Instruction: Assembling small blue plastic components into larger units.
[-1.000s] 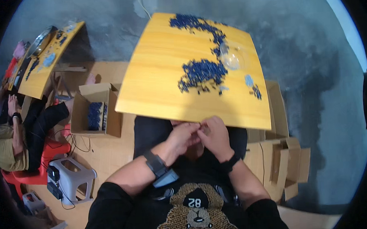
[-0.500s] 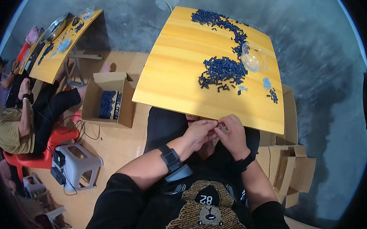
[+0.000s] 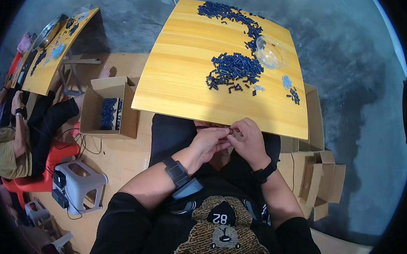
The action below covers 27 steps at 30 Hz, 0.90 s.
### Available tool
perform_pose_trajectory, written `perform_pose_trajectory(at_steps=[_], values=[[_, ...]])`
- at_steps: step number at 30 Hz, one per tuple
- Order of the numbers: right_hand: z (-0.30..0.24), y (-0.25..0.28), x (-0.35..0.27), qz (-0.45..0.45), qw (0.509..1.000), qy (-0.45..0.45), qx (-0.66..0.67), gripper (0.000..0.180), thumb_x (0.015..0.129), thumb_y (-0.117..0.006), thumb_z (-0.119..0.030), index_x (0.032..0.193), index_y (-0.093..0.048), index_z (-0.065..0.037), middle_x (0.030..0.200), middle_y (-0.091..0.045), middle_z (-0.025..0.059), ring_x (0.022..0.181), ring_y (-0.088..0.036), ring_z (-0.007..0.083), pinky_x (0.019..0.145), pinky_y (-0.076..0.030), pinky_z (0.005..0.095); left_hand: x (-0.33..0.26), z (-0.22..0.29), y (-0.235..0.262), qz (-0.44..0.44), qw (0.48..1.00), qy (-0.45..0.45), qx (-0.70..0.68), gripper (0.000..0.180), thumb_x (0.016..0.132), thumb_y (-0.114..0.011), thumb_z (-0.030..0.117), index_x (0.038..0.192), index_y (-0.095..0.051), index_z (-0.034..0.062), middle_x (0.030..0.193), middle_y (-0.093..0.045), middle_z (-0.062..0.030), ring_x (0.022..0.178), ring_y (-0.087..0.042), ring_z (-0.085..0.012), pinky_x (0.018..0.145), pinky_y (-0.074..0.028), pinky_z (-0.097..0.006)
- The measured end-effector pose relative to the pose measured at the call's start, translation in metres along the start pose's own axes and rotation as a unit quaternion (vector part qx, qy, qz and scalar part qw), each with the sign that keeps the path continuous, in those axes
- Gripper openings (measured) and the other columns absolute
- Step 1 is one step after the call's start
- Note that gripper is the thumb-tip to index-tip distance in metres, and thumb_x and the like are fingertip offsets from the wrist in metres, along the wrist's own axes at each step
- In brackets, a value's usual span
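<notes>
Your left hand (image 3: 208, 142) and right hand (image 3: 247, 141) meet fingertip to fingertip just below the table (image 3: 183, 82) edge, both pinched on one small dark piece (image 3: 231, 131). It sits between them, equally near each; its long axis is too small to tell.

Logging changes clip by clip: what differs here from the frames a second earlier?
The view drifted, so the wooden table sits further right in frame. The left hand and right hand remain together at the table's near edge, pinching a small dark piece. The pile of dark blue pieces and clear bowl appear unmoved.
</notes>
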State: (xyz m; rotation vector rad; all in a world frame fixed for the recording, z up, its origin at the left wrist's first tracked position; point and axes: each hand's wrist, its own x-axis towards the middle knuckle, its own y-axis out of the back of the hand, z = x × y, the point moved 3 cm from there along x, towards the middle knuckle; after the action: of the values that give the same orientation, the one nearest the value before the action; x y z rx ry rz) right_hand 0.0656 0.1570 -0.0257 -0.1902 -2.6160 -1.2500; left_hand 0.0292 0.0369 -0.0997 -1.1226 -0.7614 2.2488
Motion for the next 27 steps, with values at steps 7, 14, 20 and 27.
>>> perform_pose_trajectory(at_steps=[7,14,20,27], values=[[0.004,0.000,0.003,-0.026,1.000,-0.002,-0.007,0.019,0.066,-0.068,-0.008,0.077,-0.053,-0.003,0.075,-0.052,0.0125,0.076,-0.053,0.0315,0.067,-0.044,0.0387,-0.001,0.001,-0.003,0.018,0.999,-0.002,0.039,0.017,0.092,-0.052,0.017,0.099,-0.061,0.0054,0.097,-0.063,-0.0024,0.090,-0.057,-0.0109,0.078,-0.049,-0.027],[0.002,-0.001,0.002,-0.030,0.999,-0.013,-0.015,0.017,0.069,-0.067,-0.008,0.078,-0.053,-0.002,0.076,-0.052,0.0129,0.077,-0.053,0.0323,0.068,-0.043,0.0388,-0.005,-0.003,-0.013,0.040,0.996,-0.070,0.046,0.016,0.090,-0.054,0.017,0.092,-0.063,0.0028,0.088,-0.063,-0.0029,0.078,-0.058,-0.0101,0.070,-0.047,-0.023],[0.004,-0.001,0.003,0.003,1.000,0.020,-0.012,0.019,0.065,-0.069,-0.007,0.078,-0.056,-0.003,0.071,-0.053,0.0106,0.068,-0.054,0.0279,0.060,-0.044,0.0351,-0.002,-0.010,-0.010,0.093,0.988,-0.107,0.059,0.016,0.089,-0.056,0.013,0.090,-0.064,-0.0011,0.082,-0.063,-0.0040,0.068,-0.058,-0.0104,0.063,-0.046,-0.021],[0.006,0.006,0.009,-0.019,0.999,0.019,0.036,0.016,0.067,-0.067,-0.007,0.079,-0.056,-0.003,0.073,-0.054,0.0121,0.074,-0.054,0.0312,0.065,-0.044,0.0386,-0.003,-0.006,-0.015,0.106,0.986,-0.130,0.008,0.017,0.088,-0.056,0.009,0.088,-0.064,-0.0059,0.082,-0.063,-0.0081,0.072,-0.060,-0.0133,0.065,-0.049,-0.022]])
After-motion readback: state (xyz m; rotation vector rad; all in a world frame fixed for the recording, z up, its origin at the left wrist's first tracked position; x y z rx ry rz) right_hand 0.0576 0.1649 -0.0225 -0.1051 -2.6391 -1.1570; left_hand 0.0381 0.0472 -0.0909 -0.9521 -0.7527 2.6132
